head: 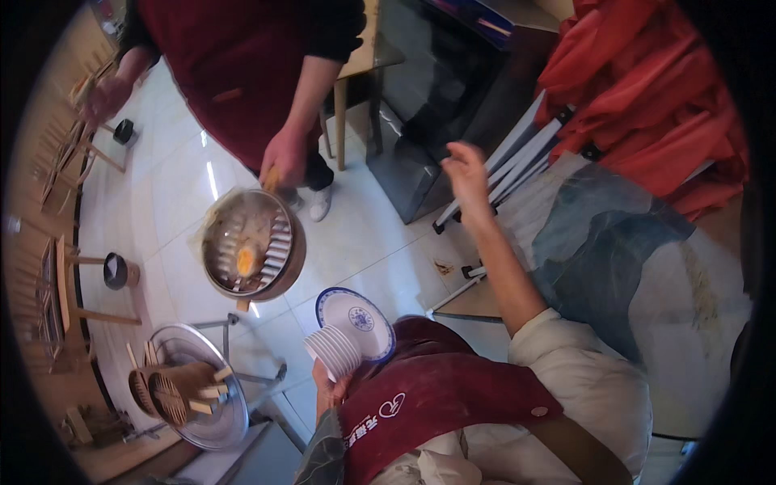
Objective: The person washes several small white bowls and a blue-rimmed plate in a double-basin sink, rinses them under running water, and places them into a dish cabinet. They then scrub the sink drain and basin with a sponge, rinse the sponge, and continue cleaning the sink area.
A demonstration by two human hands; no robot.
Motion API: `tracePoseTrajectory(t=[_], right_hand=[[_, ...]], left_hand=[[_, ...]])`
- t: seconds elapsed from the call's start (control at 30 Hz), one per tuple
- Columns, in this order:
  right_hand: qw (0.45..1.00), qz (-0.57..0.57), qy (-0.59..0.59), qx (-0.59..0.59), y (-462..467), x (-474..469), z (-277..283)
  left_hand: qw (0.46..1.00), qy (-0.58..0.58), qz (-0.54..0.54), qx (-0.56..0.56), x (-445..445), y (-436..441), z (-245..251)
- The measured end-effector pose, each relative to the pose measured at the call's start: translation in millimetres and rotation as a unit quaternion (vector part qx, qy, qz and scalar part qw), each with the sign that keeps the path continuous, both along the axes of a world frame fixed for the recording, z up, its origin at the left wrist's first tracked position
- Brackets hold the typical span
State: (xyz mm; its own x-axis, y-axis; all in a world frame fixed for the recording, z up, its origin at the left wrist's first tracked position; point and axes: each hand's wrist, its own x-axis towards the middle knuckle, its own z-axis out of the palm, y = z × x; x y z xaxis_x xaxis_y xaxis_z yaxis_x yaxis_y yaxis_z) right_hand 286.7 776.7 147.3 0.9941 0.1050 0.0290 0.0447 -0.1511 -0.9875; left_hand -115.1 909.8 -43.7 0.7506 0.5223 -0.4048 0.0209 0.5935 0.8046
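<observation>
My left hand [332, 388], low in the centre of the view, holds a stack of white bowls or dishes [333, 351]. Against the far end of that stack is a white plate with a blue patterned rim [364, 324], tilted up. Raised at the upper right, my right hand [467, 170] has its fingers bent, and nothing shows in it. A person in a dark red apron [230, 79] stands opposite. That person's hand grips a wooden handle of a round steamer or pan [294, 248], which holds rows of pale pieces around an orange-yellow item.
At lower left, bamboo steamer baskets [170, 397] and wooden sticks rest on a round metal tray [233, 418]. Folded metal legs [515, 151] and red fabric [642, 103] are at upper right. Wooden chairs [60, 291] line the left side. A dark cabinet [412, 176] stands behind.
</observation>
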Motion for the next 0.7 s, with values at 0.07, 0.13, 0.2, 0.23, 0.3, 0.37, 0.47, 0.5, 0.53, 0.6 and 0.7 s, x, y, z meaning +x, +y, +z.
tracePoseTrajectory(t=[0.07, 0.13, 0.2, 0.23, 0.3, 0.37, 0.47, 0.5, 0.53, 0.6, 0.7], right_hand=[[0.933, 0.282, -0.199, -0.105, 41, -12, -13], [0.899, 0.428, 0.026, -0.085, 62, -19, -16], [0.910, 0.410, -0.043, 0.041, 99, 14, -20], [0.956, 0.279, -0.086, 0.011, 120, 44, -20], [0.981, 0.142, -0.132, 0.001, 163, 110, -15], [0.966, 0.031, -0.255, 0.015, 186, 161, -17], [0.970, 0.133, -0.193, 0.057, 219, 217, -34], [0.950, 0.232, -0.160, 0.136, 226, 221, -46], [0.928, 0.281, -0.100, 0.221, 219, 236, -56], [0.910, 0.307, -0.032, 0.279, 185, 238, -93], [0.941, 0.271, -0.071, 0.187, 148, 227, -137]], left_hand=[[0.994, -0.037, -0.031, -0.101, 45, 23, -6], [0.957, -0.055, -0.061, -0.278, 73, 44, -10], [0.925, -0.020, -0.046, -0.377, 105, 45, -17], [0.929, -0.026, -0.045, -0.367, 120, 45, -21], [0.946, -0.009, -0.010, -0.325, 139, 32, -27], [0.977, 0.018, 0.013, -0.212, 145, 11, -37], [0.996, 0.037, -0.070, 0.048, 162, 17, -56], [0.989, 0.050, -0.096, 0.101, 167, 25, -68], [0.997, 0.036, -0.069, 0.023, 183, 22, -76], [0.990, -0.012, -0.026, -0.138, 206, 28, -107], [0.930, -0.041, 0.064, -0.359, 226, 6, -149]])
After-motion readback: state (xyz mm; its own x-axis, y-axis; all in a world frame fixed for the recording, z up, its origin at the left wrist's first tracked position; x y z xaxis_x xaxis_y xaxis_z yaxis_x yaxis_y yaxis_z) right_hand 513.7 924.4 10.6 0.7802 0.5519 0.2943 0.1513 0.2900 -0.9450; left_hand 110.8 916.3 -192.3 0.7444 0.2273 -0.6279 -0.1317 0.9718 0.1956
